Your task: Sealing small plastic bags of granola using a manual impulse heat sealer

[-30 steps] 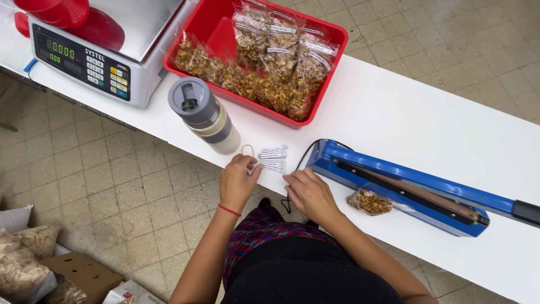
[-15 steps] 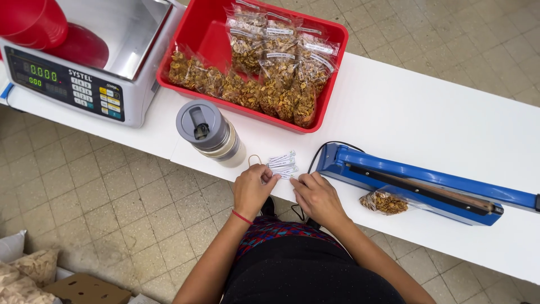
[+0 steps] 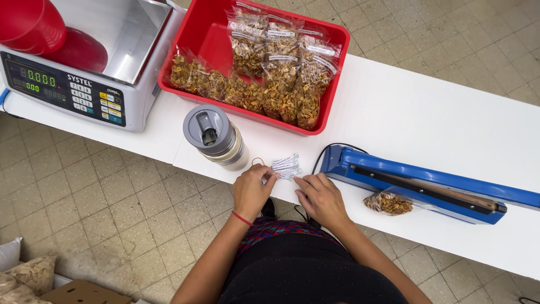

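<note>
Counter: white, smooth, long and narrow, over a worn beige tile floor.

Labels: small white paper strips, fanned in a loose stack at the counter's near edge, between the jar and the sealer.

Left hand: fingers curled narrow, fingertips pinching the left end of the labels; thin red band at the wrist.

Right hand: flat and loosely spread on the counter, fingertips touching the right end of the labels.

Jar: round, pale translucent body, grey flip lid, upright just left of the labels.

Sealer: long blue bar with a dark strip, arm down, just right of the hands; black cord loops from its left end.

Bag: small clear plastic pouch of brown granola-like mix, lying against the sealer's near side, top edge under the arm.

Tray: red plastic, rectangular, holding many filled clear pouches with white labels, behind the jar.

Scale: grey, steel platter, keypad front, far left; red bowls on it.
</note>
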